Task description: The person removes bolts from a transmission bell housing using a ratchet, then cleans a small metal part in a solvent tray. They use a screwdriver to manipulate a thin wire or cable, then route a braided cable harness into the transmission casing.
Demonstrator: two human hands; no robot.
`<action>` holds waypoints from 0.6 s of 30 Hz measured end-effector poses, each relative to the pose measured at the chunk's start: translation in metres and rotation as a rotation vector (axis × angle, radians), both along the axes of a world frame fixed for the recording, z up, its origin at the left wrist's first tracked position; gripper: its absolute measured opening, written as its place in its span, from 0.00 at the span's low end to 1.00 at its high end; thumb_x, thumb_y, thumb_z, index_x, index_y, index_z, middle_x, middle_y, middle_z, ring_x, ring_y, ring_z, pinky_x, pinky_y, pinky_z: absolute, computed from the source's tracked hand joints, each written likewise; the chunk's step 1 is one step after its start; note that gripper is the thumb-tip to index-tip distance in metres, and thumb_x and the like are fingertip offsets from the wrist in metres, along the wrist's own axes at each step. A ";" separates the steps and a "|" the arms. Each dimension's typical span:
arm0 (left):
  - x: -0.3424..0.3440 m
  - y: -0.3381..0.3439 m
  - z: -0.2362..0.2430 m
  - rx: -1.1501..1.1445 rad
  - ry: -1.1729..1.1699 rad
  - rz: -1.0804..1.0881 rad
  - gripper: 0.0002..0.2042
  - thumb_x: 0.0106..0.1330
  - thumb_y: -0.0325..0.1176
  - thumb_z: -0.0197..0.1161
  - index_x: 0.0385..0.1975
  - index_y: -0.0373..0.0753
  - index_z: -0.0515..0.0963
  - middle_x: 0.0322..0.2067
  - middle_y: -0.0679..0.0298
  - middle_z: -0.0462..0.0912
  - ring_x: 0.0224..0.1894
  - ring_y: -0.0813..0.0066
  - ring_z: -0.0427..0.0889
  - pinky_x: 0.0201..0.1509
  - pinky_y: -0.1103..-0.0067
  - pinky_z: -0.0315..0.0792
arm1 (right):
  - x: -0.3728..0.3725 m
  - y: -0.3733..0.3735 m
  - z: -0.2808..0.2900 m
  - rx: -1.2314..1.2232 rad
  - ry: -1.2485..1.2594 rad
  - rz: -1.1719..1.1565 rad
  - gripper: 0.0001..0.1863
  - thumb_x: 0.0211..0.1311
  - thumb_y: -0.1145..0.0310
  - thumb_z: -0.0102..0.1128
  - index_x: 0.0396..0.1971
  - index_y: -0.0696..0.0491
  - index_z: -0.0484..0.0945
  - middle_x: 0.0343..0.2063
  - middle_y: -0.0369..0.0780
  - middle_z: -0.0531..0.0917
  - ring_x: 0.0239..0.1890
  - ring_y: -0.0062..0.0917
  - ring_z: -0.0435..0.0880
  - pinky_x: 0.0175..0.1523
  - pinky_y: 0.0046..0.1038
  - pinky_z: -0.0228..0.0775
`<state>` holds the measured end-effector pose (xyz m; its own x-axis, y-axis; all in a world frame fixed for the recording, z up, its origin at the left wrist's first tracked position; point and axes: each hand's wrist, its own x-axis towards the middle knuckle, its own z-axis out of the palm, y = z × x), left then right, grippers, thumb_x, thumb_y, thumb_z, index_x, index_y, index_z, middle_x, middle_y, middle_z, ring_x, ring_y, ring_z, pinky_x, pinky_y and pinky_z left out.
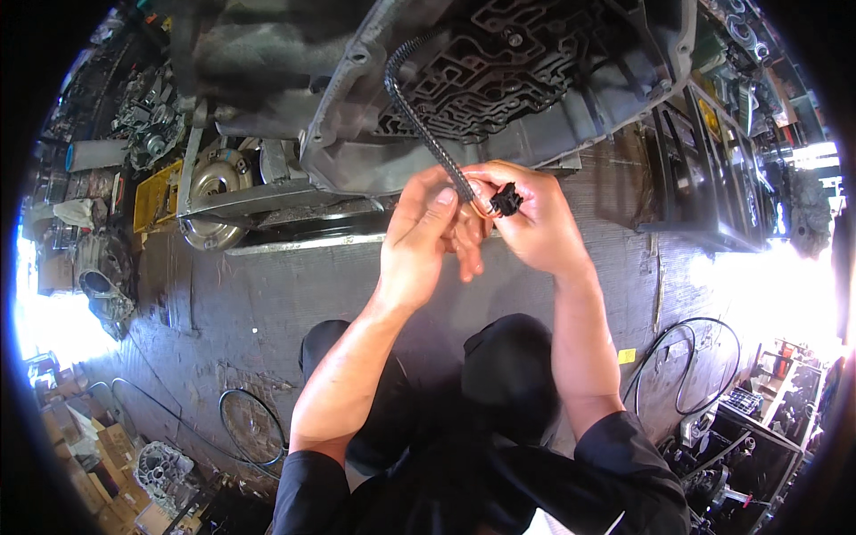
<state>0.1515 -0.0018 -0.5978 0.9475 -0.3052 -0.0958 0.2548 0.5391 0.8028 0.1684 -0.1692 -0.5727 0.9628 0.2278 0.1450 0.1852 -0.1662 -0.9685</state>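
Note:
A wiring harness in a black braided sleeve (417,116) hangs in a curve from the transmission case (357,160) above my hands. My left hand (423,223) is closed round its lower end, the thumb pressed near the sleeve. At the loose end sits a black plug connector (506,200), with a bit of orange-red wire beside it. My right hand (539,214) grips the harness just behind this connector. Both hands meet close together below the case's edge. Inside the open case shows a valve body (499,71) with winding channels.
A metal stand rail (267,207) runs under the case, beside a round torque converter (214,192) and a yellow crate (159,198). To the right stands a black metal frame (704,178). Coiled black hoses (691,366) lie on the floor (267,294).

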 end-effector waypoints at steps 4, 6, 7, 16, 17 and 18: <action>-0.004 0.006 0.006 0.068 -0.024 -0.033 0.22 0.82 0.39 0.42 0.67 0.32 0.64 0.21 0.53 0.77 0.13 0.67 0.74 0.14 0.78 0.67 | -0.006 -0.010 0.000 0.108 0.034 0.116 0.09 0.68 0.83 0.59 0.46 0.64 0.82 0.40 0.39 0.86 0.31 0.17 0.83 0.33 0.21 0.77; -0.003 0.003 0.007 0.068 0.003 -0.011 0.21 0.82 0.39 0.41 0.67 0.32 0.65 0.21 0.54 0.77 0.13 0.67 0.74 0.14 0.79 0.67 | -0.010 -0.008 0.003 0.054 -0.030 0.082 0.10 0.68 0.84 0.59 0.46 0.64 0.82 0.40 0.39 0.87 0.32 0.17 0.84 0.34 0.20 0.78; -0.001 0.001 0.006 0.084 0.032 0.002 0.21 0.82 0.39 0.43 0.66 0.32 0.66 0.22 0.55 0.77 0.13 0.68 0.74 0.14 0.78 0.67 | -0.011 -0.010 0.007 -0.073 -0.051 0.055 0.11 0.66 0.84 0.61 0.47 0.63 0.83 0.37 0.39 0.87 0.33 0.17 0.85 0.36 0.19 0.79; 0.004 -0.007 -0.006 0.113 0.050 0.140 0.17 0.81 0.37 0.48 0.61 0.32 0.69 0.23 0.57 0.78 0.16 0.70 0.76 0.18 0.78 0.67 | 0.044 0.010 -0.001 -0.063 -0.541 -0.636 0.09 0.64 0.81 0.68 0.43 0.66 0.83 0.31 0.43 0.89 0.30 0.21 0.90 0.36 0.20 0.84; 0.004 -0.007 -0.007 0.110 0.049 0.131 0.17 0.81 0.36 0.49 0.61 0.32 0.70 0.23 0.57 0.78 0.16 0.70 0.76 0.18 0.78 0.67 | 0.047 0.011 -0.003 -0.053 -0.565 -0.640 0.09 0.64 0.81 0.68 0.43 0.66 0.83 0.31 0.43 0.89 0.30 0.21 0.90 0.36 0.20 0.85; 0.004 -0.007 -0.007 0.108 0.041 0.131 0.17 0.81 0.36 0.49 0.61 0.32 0.70 0.23 0.57 0.78 0.16 0.70 0.76 0.18 0.78 0.67 | 0.047 0.013 -0.005 -0.056 -0.571 -0.656 0.09 0.63 0.82 0.68 0.42 0.66 0.83 0.30 0.43 0.89 0.30 0.21 0.90 0.36 0.20 0.85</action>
<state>0.1554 -0.0087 -0.6050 0.9731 -0.1655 -0.1605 0.2218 0.4810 0.8482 0.2149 -0.1564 -0.5779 0.6853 -0.3267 0.6508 0.4902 -0.4539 -0.7441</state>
